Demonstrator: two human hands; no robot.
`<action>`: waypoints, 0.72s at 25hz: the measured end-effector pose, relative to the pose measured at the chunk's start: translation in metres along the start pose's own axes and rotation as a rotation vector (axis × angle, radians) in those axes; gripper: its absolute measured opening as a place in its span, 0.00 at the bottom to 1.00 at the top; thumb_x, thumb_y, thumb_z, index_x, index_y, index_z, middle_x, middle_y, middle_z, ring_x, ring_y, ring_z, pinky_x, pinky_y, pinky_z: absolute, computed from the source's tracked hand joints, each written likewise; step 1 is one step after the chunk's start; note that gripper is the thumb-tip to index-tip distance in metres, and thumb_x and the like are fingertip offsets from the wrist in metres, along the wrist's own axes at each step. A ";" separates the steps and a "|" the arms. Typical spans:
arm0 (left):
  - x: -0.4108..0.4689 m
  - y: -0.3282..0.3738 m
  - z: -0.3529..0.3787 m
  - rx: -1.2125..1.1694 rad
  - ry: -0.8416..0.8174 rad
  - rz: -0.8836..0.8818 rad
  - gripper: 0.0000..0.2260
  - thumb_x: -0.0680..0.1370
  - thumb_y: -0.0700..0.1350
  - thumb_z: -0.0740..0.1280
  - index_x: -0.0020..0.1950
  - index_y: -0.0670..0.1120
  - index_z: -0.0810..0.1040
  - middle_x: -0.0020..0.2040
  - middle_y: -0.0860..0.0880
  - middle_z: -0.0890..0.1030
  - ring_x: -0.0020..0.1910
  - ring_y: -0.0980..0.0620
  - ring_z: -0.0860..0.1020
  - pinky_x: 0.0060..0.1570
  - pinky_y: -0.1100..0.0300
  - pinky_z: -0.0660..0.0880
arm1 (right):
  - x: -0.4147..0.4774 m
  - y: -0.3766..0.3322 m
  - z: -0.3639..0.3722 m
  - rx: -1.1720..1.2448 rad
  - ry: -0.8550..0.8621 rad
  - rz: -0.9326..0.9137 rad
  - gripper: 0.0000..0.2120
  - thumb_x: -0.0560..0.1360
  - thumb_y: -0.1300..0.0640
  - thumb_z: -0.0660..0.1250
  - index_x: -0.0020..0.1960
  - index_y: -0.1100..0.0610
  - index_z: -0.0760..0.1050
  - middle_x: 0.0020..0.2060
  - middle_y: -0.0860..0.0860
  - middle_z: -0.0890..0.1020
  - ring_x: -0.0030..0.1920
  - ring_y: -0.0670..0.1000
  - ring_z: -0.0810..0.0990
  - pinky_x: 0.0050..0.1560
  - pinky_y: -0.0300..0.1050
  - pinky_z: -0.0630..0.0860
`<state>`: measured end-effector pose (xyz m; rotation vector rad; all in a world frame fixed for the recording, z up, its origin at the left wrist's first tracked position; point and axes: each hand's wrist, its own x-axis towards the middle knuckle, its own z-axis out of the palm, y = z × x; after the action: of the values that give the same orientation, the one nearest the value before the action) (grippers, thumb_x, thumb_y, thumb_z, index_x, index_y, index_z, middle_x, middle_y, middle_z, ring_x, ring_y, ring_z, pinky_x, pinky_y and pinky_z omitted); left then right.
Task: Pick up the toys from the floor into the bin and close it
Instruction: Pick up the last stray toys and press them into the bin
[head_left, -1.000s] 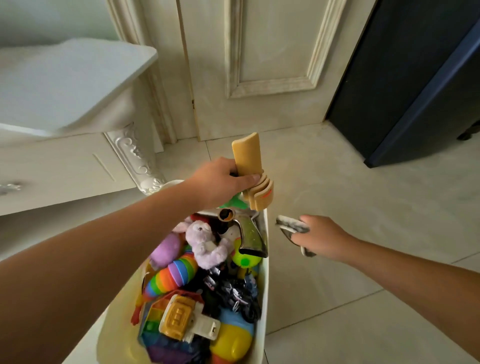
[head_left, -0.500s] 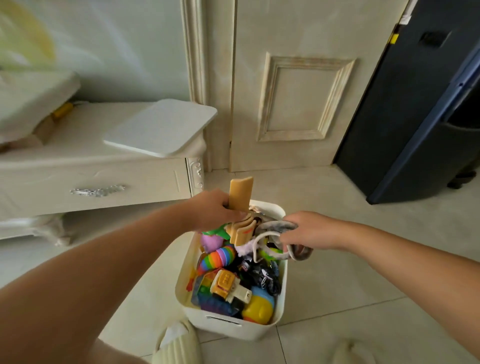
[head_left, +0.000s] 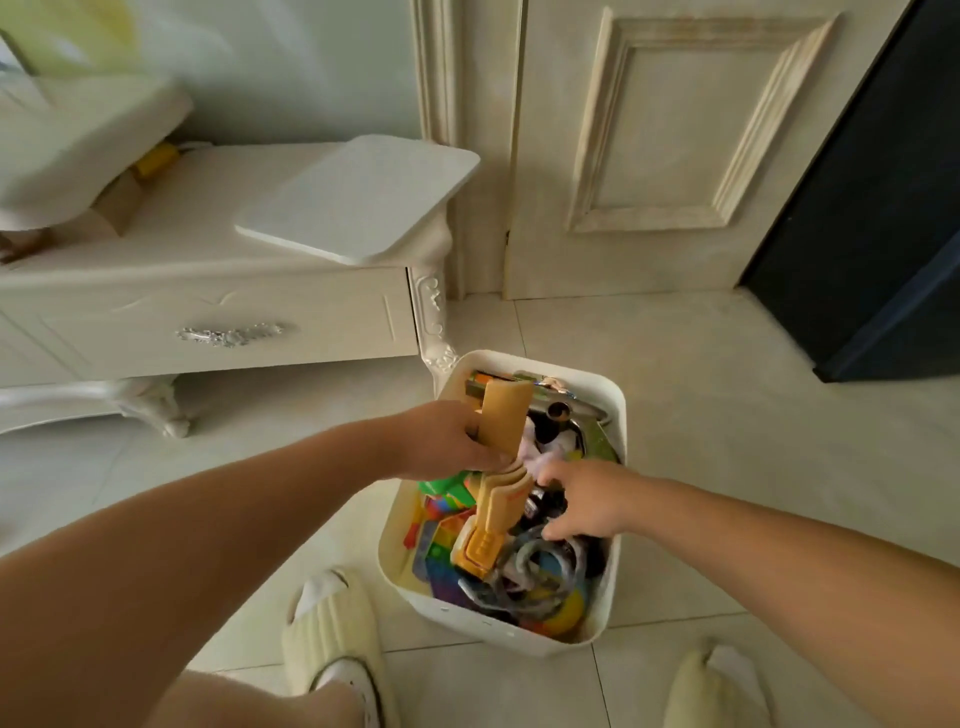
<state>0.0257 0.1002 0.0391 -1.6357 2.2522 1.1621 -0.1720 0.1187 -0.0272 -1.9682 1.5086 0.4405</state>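
Note:
A white open bin (head_left: 616, 415) stands on the tiled floor, packed with several colourful toys. My left hand (head_left: 447, 441) grips a tan wooden toy (head_left: 504, 423) upright over the bin's left side. My right hand (head_left: 582, 499) hovers over the bin's middle with spread, relaxed fingers and holds nothing. A grey and white looped toy (head_left: 535, 569) lies on the pile just below that hand. A flat white lid (head_left: 363, 197) rests on the cabinet at the left.
A low cream cabinet (head_left: 208, 322) with a carved leg stands just left of the bin. A cream door (head_left: 649, 145) is behind, and a dark appliance (head_left: 883, 208) at the right. My two slippered feet (head_left: 332, 634) stand in front of the bin.
My right hand let go of the grey looped toy, which now lies in the bin. My left hand lowered the tan wooden toy towards the pile. The view rose and pulled back.

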 end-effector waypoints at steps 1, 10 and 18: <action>0.004 -0.008 0.002 -0.015 -0.033 -0.009 0.15 0.77 0.57 0.65 0.49 0.46 0.80 0.44 0.50 0.80 0.42 0.55 0.76 0.46 0.61 0.73 | 0.002 0.001 0.007 0.010 0.025 -0.019 0.32 0.70 0.44 0.72 0.70 0.49 0.65 0.60 0.53 0.74 0.58 0.54 0.76 0.53 0.45 0.74; 0.021 -0.049 0.014 -0.001 -0.111 -0.085 0.15 0.76 0.58 0.64 0.47 0.48 0.79 0.41 0.51 0.78 0.40 0.54 0.75 0.46 0.60 0.73 | 0.002 -0.017 0.001 0.344 -0.024 -0.034 0.26 0.72 0.45 0.70 0.68 0.45 0.68 0.56 0.48 0.78 0.48 0.46 0.78 0.42 0.37 0.74; 0.007 -0.058 -0.002 0.019 -0.021 -0.053 0.11 0.77 0.52 0.66 0.47 0.46 0.82 0.41 0.51 0.79 0.41 0.53 0.76 0.41 0.63 0.71 | 0.027 -0.061 -0.011 0.864 0.207 -0.126 0.20 0.78 0.50 0.66 0.68 0.51 0.72 0.56 0.52 0.79 0.32 0.41 0.82 0.30 0.36 0.76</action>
<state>0.0737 0.0868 0.0078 -1.6573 2.1869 1.1373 -0.1068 0.1014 -0.0190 -1.4113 1.3521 -0.4304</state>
